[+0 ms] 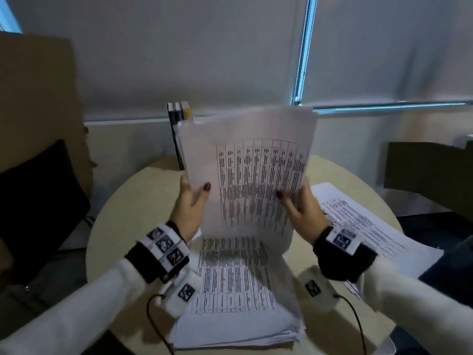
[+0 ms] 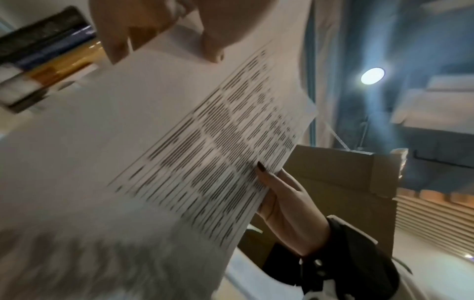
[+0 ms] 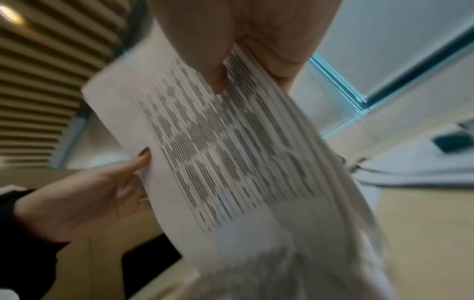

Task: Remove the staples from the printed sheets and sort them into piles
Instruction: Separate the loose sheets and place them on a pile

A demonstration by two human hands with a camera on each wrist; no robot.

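Note:
Both hands hold a thick bundle of printed sheets upright above the round table; the pages carry tables of small text. My left hand grips its left edge, thumb on the front. My right hand grips its right edge, thumb on the print. The same bundle fills the left wrist view, with the right hand at its far edge. In the right wrist view the bundle is blurred, the left hand pinching its edge. No staple is visible.
A stack of printed sheets lies flat under the bundle near the front edge. Another pile of text pages lies at the right. Upright books stand at the back of the table. Cardboard boxes and a black chair flank it.

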